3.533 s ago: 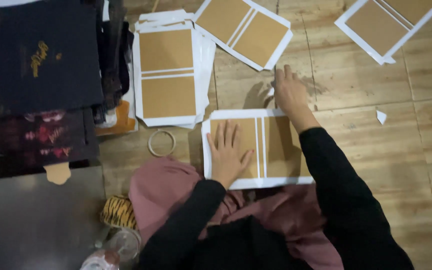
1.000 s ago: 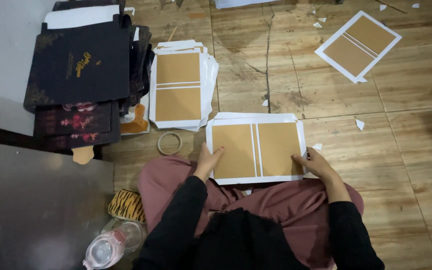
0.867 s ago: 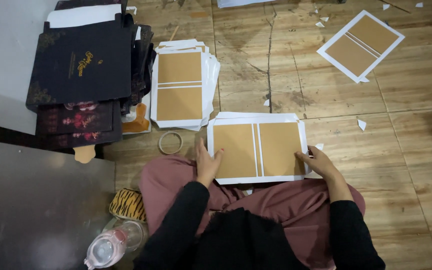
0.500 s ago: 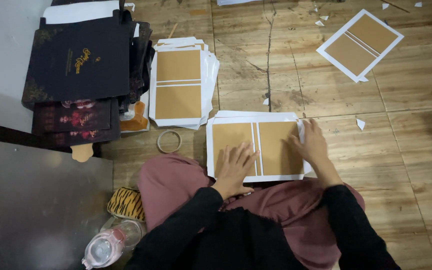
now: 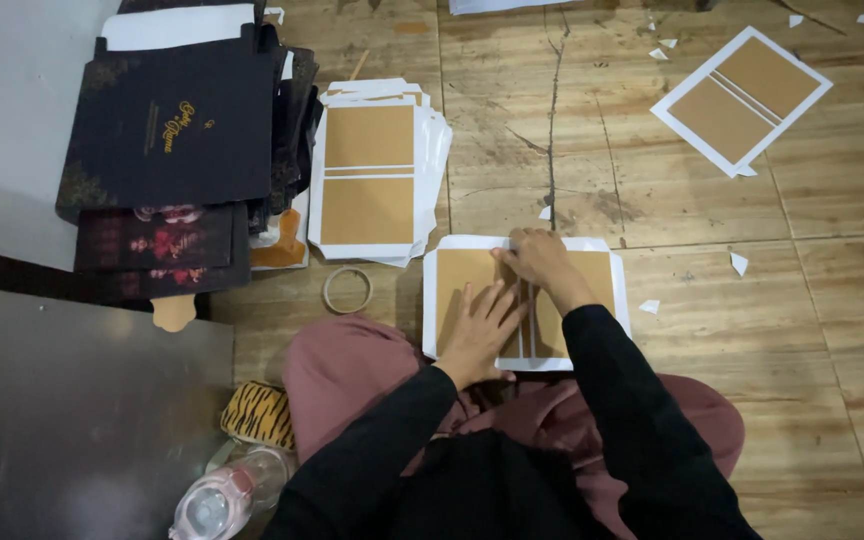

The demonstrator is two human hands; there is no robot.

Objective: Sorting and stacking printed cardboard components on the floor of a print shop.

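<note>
A white sheet with brown cardboard panels (image 5: pixel 592 275) lies on the wooden floor in front of my knees. My left hand (image 5: pixel 479 330) presses flat on its left panel, fingers spread. My right hand (image 5: pixel 540 258) rests near the sheet's top edge, at the centre strip between the panels, fingers curled down onto it. Whether the fingertips pinch anything is hidden.
A stack of similar sheets (image 5: pixel 370 170) lies at the upper left, beside a pile of dark printed covers (image 5: pixel 172 130). A tape ring (image 5: pixel 348 290) sits near the stack. Another sheet (image 5: pixel 742 95) lies far right. A plastic bottle (image 5: pixel 222 500) is at my left. Paper scraps dot the floor.
My right hand has slid from the sheet's right edge to its top centre. My left hand moved from the left edge onto the left panel.
</note>
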